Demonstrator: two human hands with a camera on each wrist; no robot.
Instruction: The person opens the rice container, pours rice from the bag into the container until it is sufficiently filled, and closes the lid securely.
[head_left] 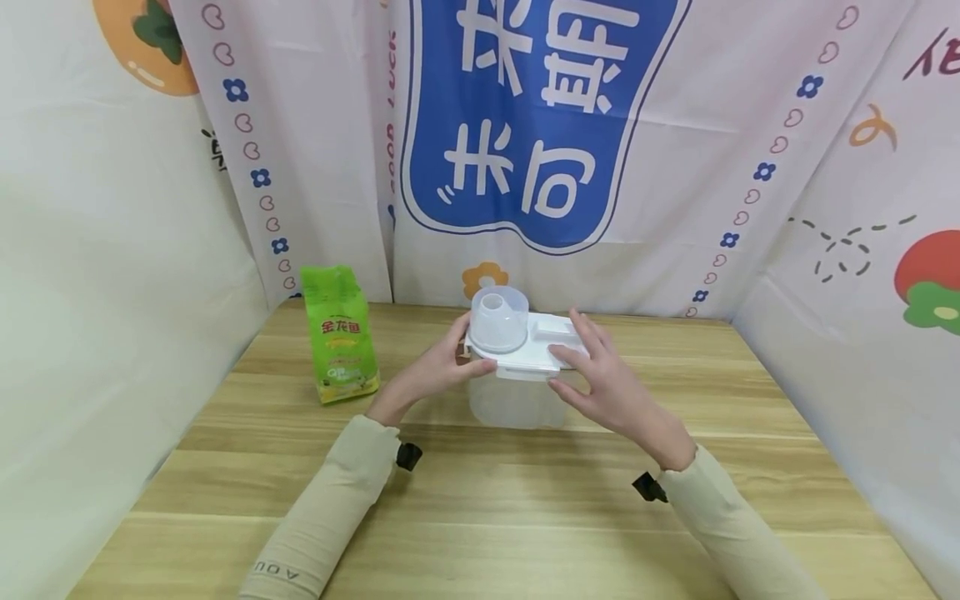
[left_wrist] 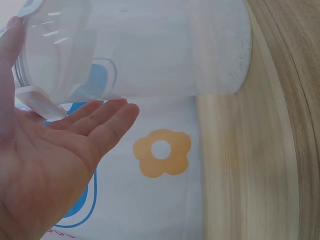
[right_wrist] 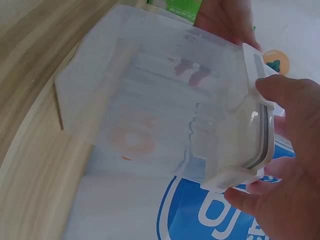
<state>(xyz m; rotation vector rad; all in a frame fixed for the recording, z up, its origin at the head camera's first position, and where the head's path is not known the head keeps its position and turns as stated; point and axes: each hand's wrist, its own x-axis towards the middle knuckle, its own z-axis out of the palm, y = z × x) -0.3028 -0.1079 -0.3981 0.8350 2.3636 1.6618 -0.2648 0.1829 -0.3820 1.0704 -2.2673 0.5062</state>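
Note:
A clear plastic storage container (right_wrist: 150,95) with a white lid (head_left: 534,350) and a domed clear cap (head_left: 498,319) stands upright on the table. My left hand (head_left: 450,360) is at the lid's left side, thumb along the front edge. In the left wrist view its fingers (left_wrist: 107,120) extend beside the clear wall, near a latch (left_wrist: 42,102) that sticks outward. My right hand (head_left: 611,379) spreads over the lid's right side. Its thumb (right_wrist: 272,90) touches the front edge, and a fingertip (right_wrist: 237,196) meets the side latch (right_wrist: 230,178), which is also angled out.
A green printed bag (head_left: 341,337) stands upright at the left of the wooden table (head_left: 480,517). Printed cloth (head_left: 675,208) hangs close behind the container, with more cloth walls at both sides.

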